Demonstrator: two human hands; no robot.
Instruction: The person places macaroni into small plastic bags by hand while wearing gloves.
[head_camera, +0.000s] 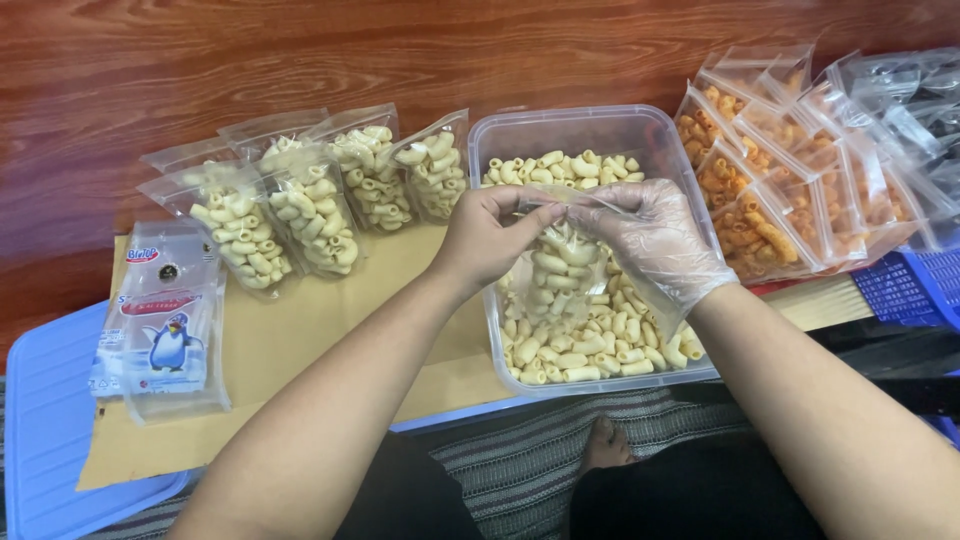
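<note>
Both hands work above a clear plastic container that holds pale macaroni-shaped snacks.

1. Left hand: bare, fingers pinched narrow on the top left edge of a small clear bag.
2. Right hand: in a thin transparent glove, fingers pinched on the top right edge of the same bag.
3. Bag position: hangs upright between the 2 hands, directly over the container, approx. half full of pale pieces. Top edge appears to be at the seal strip; whether it is fully closed cannot be told.

Surroundings: filled pale bags lie in a row to the left on brown cardboard. Filled orange-snack bags lie to the right. A pack of empty bags with a penguin print sits at far left, partly over a blue lid.

Risks, as judged from this state:
- Incomplete seal: a piece or crumbs caught in the strip would leave a gap, so contents go stale or spill.
- Slip: the glove film is slick; a loose pinch could drop the bag into the container.
- Trapped air could make the bag bulge and stack poorly w/ the others.
</note>
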